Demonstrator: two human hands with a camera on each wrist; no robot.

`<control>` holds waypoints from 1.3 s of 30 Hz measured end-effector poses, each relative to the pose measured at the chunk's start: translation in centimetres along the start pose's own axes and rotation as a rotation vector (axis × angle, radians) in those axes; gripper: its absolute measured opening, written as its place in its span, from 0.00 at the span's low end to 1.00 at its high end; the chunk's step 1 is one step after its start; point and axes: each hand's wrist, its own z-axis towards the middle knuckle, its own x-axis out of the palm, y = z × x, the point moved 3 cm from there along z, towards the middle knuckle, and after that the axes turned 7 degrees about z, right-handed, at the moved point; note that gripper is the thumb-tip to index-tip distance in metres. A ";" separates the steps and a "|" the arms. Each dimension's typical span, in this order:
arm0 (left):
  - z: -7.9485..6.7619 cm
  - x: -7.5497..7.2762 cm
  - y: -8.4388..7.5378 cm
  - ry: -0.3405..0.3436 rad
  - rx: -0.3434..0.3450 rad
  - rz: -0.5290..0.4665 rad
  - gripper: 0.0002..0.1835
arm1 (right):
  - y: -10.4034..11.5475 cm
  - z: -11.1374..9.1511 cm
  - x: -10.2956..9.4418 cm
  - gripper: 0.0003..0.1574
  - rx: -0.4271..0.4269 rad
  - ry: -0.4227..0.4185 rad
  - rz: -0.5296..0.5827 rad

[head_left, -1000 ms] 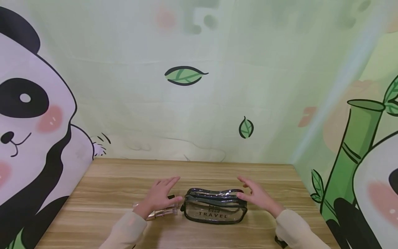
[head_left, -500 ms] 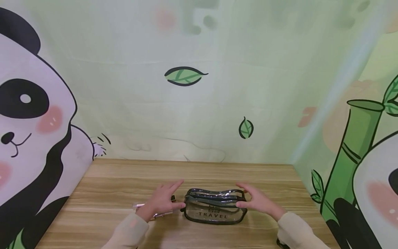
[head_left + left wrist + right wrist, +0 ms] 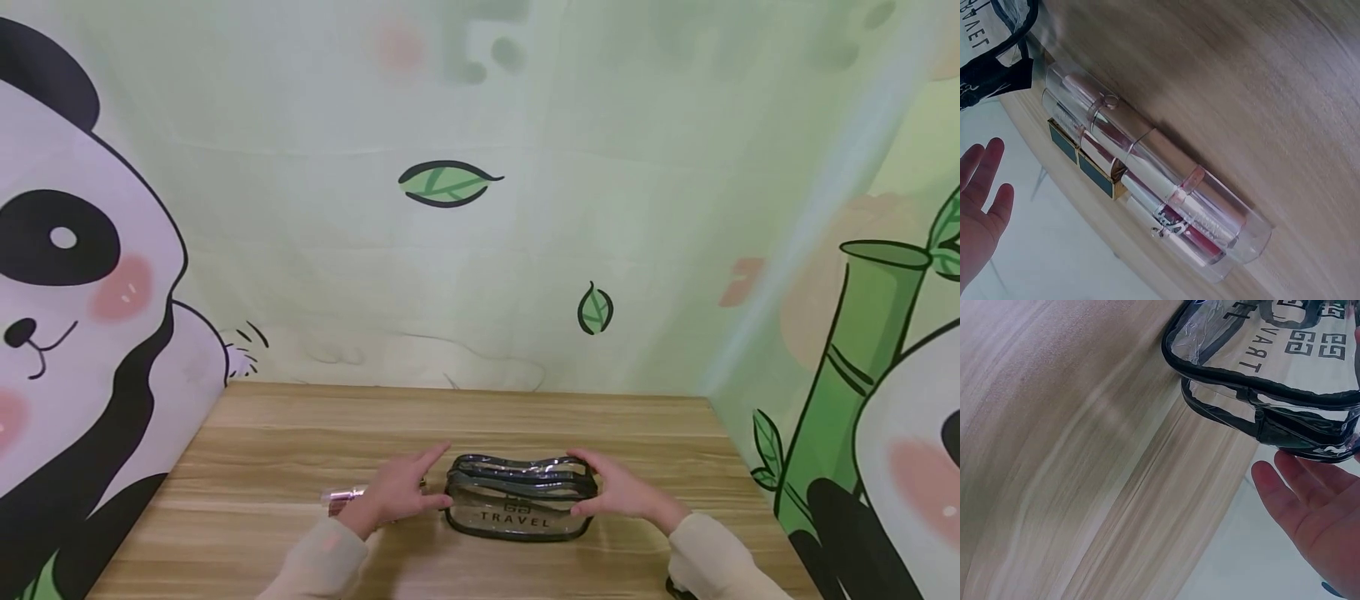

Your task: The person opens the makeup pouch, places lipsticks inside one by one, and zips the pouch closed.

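A clear travel pouch (image 3: 513,523) with black piping and the word TRAVEL stands on the wooden table. At its left end is my left hand (image 3: 401,489), fingers spread and thumb tip by the corner; I cannot tell if it touches. My right hand (image 3: 626,492) straddles the pouch's right end, thumb across the front and fingers toward the back. In the right wrist view those fingers (image 3: 1300,487) are nearly straight beside the black-edged end. Several lipstick tubes (image 3: 1147,162), clear-cased, lie together behind my left hand, mostly hidden by it in the head view.
The wooden table (image 3: 300,417) ends at a cloth backdrop (image 3: 337,250) printed with pandas, leaves and bamboo. A small dark object (image 3: 678,590) shows beside the right sleeve, partly hidden.
Both hands have moved in toward the pouch's ends, the left one rightward and the right one slightly down onto its corner. The pouch keeps its place.
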 end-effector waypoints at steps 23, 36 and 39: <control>0.8 2.3 -0.6 -0.012 0.000 -0.075 0.38 | -1.0 0.9 0.7 0.42 0.013 -0.112 0.019; 1.1 2.9 -0.5 -0.016 -0.057 -0.138 0.37 | -1.4 1.8 0.6 0.41 0.001 -0.205 0.045; 1.4 2.9 -0.4 -0.017 -0.077 -0.150 0.37 | -1.6 2.1 0.6 0.43 0.010 -0.227 0.047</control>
